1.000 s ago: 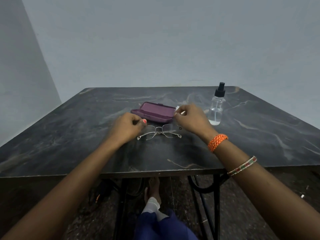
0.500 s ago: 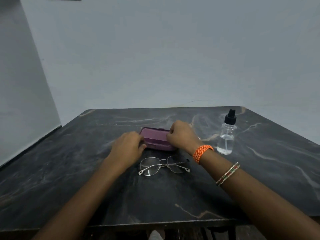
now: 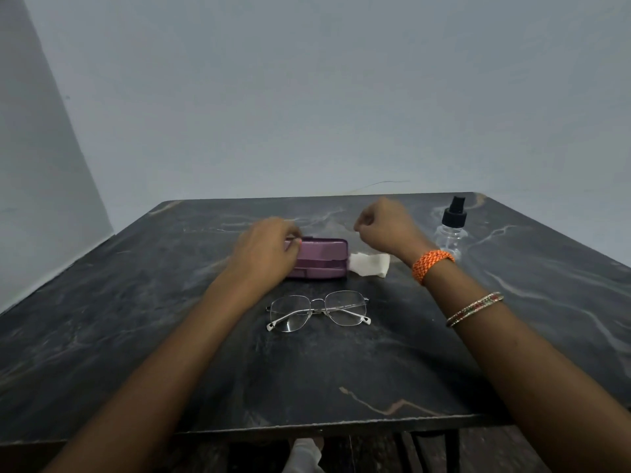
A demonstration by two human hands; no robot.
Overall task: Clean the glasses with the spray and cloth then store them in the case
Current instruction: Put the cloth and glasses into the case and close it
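One head view looks down on a dark marbled surface (image 3: 341, 377) with the glasses (image 3: 318, 311) lying near its middle, their long axis running left to right, the lenses toward the far side and the folded temple tips toward the person. Just beyond them sits the purple case (image 3: 321, 258), also lying left to right and looking closed, with a white cloth (image 3: 370, 264) touching or just beside its right end. The clear spray bottle (image 3: 451, 230) stands upright well to the right, black nozzle on top. The left hand (image 3: 269, 249) reaches in palm down over the case's left end, its fingers (image 3: 294, 241) curled over that end and touching it. The right hand (image 3: 384, 228) is raised above the surface beyond the cloth, knuckles up, wrist bent, fingers curled into a loose fist; whether they pinch anything cannot be told. An orange wristband (image 3: 432, 264) and a thin bangle (image 3: 475, 308) sit on the right forearm.
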